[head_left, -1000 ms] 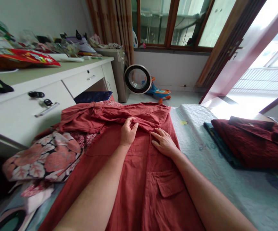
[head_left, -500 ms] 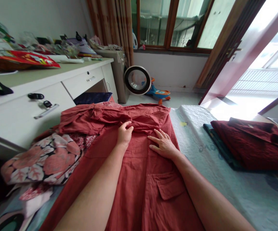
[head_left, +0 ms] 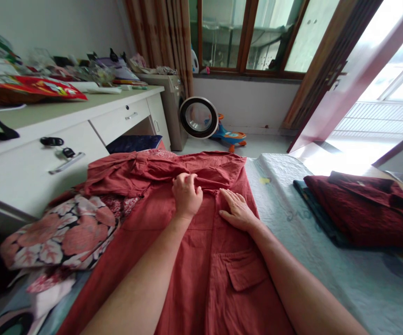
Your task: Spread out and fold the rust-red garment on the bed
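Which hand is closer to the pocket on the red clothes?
The right hand. It rests on the red garment, just beyond the pocket. The left hand is farther away, up and to the left, by the bunched folds.

On the bed (head_left: 281, 200), a garment (head_left: 192, 246) is spread up the middle to the far edge, with bundled cloth (head_left: 65, 235) placed to its left and folded clothes (head_left: 365, 211) stacked toward the right edge. Beyond the left edge, a packet (head_left: 49, 88) is carried on the desk (head_left: 107, 103), behind whose far end a washing machine (head_left: 171, 104) is set.
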`<state>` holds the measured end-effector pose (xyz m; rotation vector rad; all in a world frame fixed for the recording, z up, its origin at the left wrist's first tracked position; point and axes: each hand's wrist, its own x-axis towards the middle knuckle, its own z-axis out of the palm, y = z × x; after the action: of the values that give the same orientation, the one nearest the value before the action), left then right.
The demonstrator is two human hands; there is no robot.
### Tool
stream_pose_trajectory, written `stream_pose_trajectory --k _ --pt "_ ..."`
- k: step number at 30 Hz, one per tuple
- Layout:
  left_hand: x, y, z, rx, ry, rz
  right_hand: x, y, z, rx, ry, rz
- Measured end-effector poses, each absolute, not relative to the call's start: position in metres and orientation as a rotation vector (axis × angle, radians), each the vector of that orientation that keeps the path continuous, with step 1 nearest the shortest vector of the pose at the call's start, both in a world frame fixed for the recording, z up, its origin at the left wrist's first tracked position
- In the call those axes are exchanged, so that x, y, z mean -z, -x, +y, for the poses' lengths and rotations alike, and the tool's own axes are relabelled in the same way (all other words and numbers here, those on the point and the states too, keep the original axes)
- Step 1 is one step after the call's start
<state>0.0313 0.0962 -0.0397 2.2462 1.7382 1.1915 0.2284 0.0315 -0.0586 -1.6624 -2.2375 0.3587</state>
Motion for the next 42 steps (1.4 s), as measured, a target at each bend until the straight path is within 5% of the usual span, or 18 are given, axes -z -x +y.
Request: stream_pose_trajectory --k 5,14,21,28,42 --pt "0.043 -0.046 0.086 -0.668 -2.605 0.921 0.065 -0.229 0.033 -0.371 1.583 -2.164" --pt "0.049 -0.044 0.080 -0.543 -2.610 0.981 0.075 -0.241 0.042 -0.084 1.825 -1.743" --pt "0.053 -0.051 0.082 -0.545 -2.621 1.073 0.072 -0.247 0.042 -0.204 1.989 -1.916" --pt "0.019 -0.079 0.089 -0.103 -2.851 1.172 0.069 -0.274 0.044 -0.248 1.806 -1.942" --pt "0.021 -0.186 0.208 -0.510 -2.693 1.104 0.066 -0.266 0.042 -0.126 2.000 -1.847"
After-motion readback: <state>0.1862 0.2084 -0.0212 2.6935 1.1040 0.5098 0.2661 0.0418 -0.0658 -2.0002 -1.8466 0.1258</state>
